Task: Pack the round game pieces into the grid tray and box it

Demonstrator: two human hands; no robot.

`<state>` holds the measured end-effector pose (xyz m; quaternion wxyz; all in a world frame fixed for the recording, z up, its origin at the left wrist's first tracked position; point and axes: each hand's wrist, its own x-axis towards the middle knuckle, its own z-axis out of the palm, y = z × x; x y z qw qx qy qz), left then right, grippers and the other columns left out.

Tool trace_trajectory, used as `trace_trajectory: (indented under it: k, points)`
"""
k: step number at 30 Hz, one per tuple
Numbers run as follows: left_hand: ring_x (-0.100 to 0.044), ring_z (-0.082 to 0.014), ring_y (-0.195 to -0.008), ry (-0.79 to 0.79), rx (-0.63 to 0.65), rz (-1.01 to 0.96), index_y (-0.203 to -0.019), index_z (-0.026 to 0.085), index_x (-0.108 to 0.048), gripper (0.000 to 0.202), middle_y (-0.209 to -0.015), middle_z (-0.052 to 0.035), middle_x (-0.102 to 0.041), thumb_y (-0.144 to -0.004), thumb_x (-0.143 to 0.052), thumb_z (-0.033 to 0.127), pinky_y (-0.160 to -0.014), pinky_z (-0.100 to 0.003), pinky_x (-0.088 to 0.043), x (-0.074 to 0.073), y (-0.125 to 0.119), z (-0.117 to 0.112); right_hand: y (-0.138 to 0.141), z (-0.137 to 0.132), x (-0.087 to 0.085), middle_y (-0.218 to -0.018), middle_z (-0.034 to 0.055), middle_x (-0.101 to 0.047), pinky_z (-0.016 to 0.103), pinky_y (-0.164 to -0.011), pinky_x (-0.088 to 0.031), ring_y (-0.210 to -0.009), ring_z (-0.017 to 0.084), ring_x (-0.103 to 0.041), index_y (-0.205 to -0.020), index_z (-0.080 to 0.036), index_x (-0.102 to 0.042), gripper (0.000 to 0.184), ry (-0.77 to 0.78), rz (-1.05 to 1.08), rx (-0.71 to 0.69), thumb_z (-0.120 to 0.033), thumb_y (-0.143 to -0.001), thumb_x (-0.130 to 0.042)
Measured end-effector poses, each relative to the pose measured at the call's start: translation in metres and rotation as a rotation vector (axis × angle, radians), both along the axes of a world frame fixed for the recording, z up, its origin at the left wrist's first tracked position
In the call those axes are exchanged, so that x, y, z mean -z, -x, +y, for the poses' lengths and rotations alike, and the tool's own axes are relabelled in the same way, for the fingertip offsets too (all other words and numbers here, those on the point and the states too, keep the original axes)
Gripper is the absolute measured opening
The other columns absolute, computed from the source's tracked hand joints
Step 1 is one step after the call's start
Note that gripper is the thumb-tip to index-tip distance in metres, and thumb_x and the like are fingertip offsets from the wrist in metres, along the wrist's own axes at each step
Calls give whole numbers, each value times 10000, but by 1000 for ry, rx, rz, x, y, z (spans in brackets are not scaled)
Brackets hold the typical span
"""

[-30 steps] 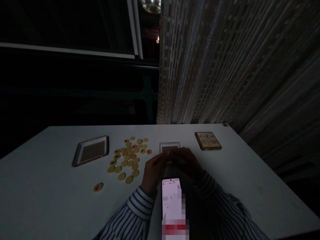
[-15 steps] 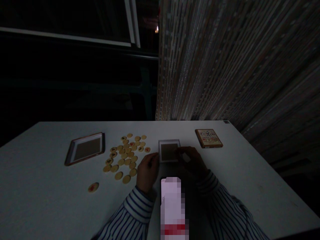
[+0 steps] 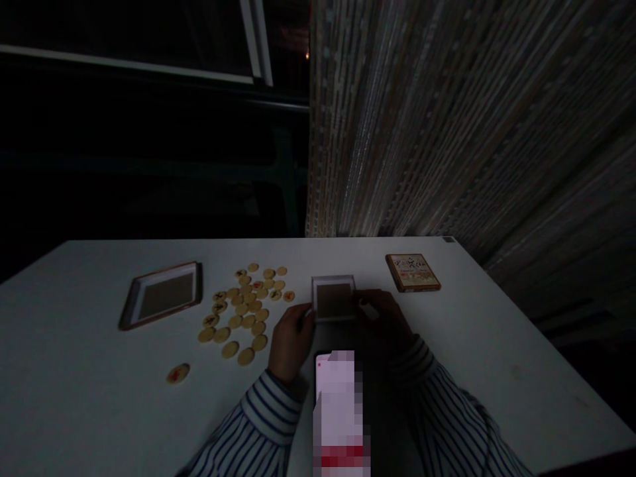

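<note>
A small, shallow open box point(image 3: 334, 279) with pale walls and a brownish floor lies in front of me on the white table. Its left side is gripped by my left hand point(image 3: 291, 341), fingers curled at the edge. My right hand point(image 3: 386, 321) is closed on the opposite side, fingertips at the rim; deep shadow obscures part of it. Left of the box spread several round wooden Chinese chess pieces point(image 3: 255, 306), some with black or red characters, others showing plain faces. One red-marked piece point(image 3: 177, 373) lies apart, nearer the front left.
A larger open tray-like box part point(image 3: 166, 296) rests at the left of the table point(image 3: 99, 411). Toward the right back sits a flat box point(image 3: 416, 271) with Chinese characters on top. A lit phone point(image 3: 335, 397) lies between my forearms. A strand curtain point(image 3: 397, 119) hangs behind.
The view has shifted slightly, so everything appears a little further left. Both hands keep their hold on the small box, and the chess pieces keep their arrangement.
</note>
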<state>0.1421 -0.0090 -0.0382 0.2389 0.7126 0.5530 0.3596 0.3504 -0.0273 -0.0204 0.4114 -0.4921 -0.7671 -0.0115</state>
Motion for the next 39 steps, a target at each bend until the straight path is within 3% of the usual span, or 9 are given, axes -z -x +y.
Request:
trace_trajectory:
  k: [7, 16, 22, 31, 39]
  points:
    - [-586, -200, -944, 0, 26, 9, -1004, 167, -618, 314, -1013, -79, -644, -820, -428, 336, -855, -348, -455, 4, 1, 3, -2, 0, 7, -867, 28, -678, 306, -748, -437, -767, 147, -608, -974, -198, -600, 223, 55, 33, 30, -157, -755, -582]
    - [-600, -203, -913, 16, 11, -5, -991, 171, -628, 315, -994, -79, -657, -807, -440, 344, -832, -352, -470, 0, 1, 1, -4, -2, 3, -841, 37, -678, 320, -748, -455, -735, 149, -610, -953, -195, -596, 178, 56, 66, 47, -207, -778, -573]
    - [-603, -194, -903, 31, 14, -23, -1006, 168, -616, 318, -992, -77, -653, -808, -446, 350, -819, -336, -479, 5, 4, 0, -8, -2, 5, -887, 55, -660, 331, -751, -471, -819, 169, -594, -929, -197, -590, 158, 66, 78, 53, -193, -772, -570]
    - [-594, -194, -935, -9, 38, -20, -1013, 179, -595, 286, -1010, -80, -639, -809, -428, 290, -848, -339, -473, 7, 5, -4, -6, -3, 4, -859, 61, -657, 340, -725, -491, -767, 166, -597, -958, -192, -593, 193, 131, 99, 95, -188, -767, -569]
    - [-594, -204, -957, 18, 29, -30, -1013, 184, -602, 294, -1027, -78, -642, -798, -434, 294, -861, -343, -473, 6, 5, -5, -11, -3, 14, -896, 64, -656, 341, -746, -490, -804, 170, -600, -939, -203, -604, 175, 159, 22, 70, -214, -766, -581]
